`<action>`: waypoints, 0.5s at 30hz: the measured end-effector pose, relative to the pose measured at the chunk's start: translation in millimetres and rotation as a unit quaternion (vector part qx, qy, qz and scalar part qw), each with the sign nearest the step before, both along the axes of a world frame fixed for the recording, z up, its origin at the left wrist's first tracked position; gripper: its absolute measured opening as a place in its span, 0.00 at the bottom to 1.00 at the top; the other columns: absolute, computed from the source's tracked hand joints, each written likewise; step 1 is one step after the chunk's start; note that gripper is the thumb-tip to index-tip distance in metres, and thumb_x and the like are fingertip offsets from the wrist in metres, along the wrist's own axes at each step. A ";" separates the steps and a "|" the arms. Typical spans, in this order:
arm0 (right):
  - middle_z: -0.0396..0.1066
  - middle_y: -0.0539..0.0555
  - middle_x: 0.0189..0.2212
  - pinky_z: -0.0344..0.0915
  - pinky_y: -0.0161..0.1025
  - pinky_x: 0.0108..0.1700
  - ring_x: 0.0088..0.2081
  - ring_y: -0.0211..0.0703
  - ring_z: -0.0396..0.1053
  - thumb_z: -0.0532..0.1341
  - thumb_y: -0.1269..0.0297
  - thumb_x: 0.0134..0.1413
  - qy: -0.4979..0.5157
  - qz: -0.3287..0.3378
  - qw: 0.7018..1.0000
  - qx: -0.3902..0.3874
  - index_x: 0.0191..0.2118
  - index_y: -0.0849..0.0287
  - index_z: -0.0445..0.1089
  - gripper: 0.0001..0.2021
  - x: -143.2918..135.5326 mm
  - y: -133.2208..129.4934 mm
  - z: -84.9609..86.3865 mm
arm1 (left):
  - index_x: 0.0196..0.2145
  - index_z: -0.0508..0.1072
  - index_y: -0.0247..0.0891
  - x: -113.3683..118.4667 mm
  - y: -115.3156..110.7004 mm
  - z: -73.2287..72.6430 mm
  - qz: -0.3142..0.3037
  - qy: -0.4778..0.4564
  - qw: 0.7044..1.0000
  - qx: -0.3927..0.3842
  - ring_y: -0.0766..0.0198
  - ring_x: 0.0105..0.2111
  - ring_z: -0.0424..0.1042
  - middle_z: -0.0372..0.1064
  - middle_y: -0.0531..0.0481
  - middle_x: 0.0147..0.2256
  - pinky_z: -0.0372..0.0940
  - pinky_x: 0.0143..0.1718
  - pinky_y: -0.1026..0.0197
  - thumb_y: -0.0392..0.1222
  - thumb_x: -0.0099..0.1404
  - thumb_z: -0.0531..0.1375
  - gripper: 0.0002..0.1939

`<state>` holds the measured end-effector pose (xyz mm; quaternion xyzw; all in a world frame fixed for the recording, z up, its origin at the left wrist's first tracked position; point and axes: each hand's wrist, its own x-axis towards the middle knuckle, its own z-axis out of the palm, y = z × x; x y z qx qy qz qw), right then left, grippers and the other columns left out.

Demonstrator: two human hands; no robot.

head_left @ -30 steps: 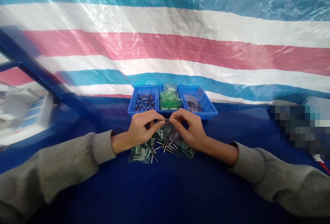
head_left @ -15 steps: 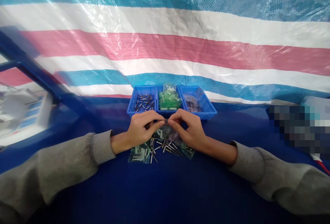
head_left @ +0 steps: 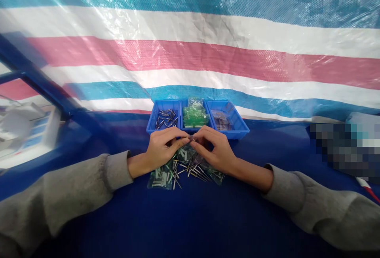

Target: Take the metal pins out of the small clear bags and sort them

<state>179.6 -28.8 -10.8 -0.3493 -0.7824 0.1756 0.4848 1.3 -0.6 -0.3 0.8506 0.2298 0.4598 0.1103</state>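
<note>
My left hand (head_left: pixel 163 149) and my right hand (head_left: pixel 218 149) meet fingertip to fingertip just in front of the blue bins. Thumb and forefinger of each are pinched on a small clear plastic bag (head_left: pixel 192 138), mostly hidden by the fingers. Below them on the blue table lie several loose thin metal pins (head_left: pixel 199 171). A clear bag of short pale pieces (head_left: pixel 162 178) lies under my left hand, and another bag (head_left: pixel 218 177) shows partly beneath my right hand.
Behind my hands stand three blue bins: the left bin (head_left: pixel 149 121) holds metal pins, the middle bin (head_left: pixel 183 103) green-looking bags, the right bin (head_left: pixel 240 125) clear bags. A striped plastic sheet (head_left: pixel 190 56) rises behind. White equipment (head_left: pixel 38 131) is at the left.
My fingertips have shifted slightly on the small bag, the right ones a little to the left, and a darker part of it now shows between them. The bins and pins look unchanged.
</note>
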 end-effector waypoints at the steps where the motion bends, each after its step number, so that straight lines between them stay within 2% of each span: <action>1: 0.59 0.47 0.22 0.55 0.33 0.25 0.23 0.33 0.56 0.56 0.69 0.54 -0.001 0.000 1.000 -0.001 0.29 0.59 0.64 0.03 -0.4 0.0 0.1 | 0.32 0.72 0.36 -0.1 -0.2 -0.2 -0.001 0.004 1.000 0.001 0.72 0.23 0.68 0.72 0.52 0.27 0.64 0.26 0.68 0.39 0.62 0.59 0.04; 9: 0.55 0.46 0.21 0.52 0.32 0.23 0.22 0.32 0.54 0.56 0.73 0.48 0.001 0.016 1.000 0.015 0.27 0.59 0.61 0.04 -3.3 0.0 -0.7 | 0.33 0.69 0.36 -1.2 -2.1 0.0 -0.039 0.053 0.998 0.003 0.71 0.25 0.67 0.69 0.51 0.27 0.63 0.27 0.67 0.39 0.65 0.54 0.06; 15: 0.55 0.46 0.20 0.52 0.32 0.23 0.22 0.32 0.54 0.56 0.72 0.48 0.012 0.017 1.000 0.018 0.26 0.59 0.62 0.04 -3.6 -1.3 0.1 | 0.33 0.68 0.35 -2.1 -2.8 0.6 -0.043 0.062 0.997 -0.007 0.71 0.25 0.67 0.68 0.52 0.27 0.63 0.27 0.68 0.39 0.66 0.52 0.07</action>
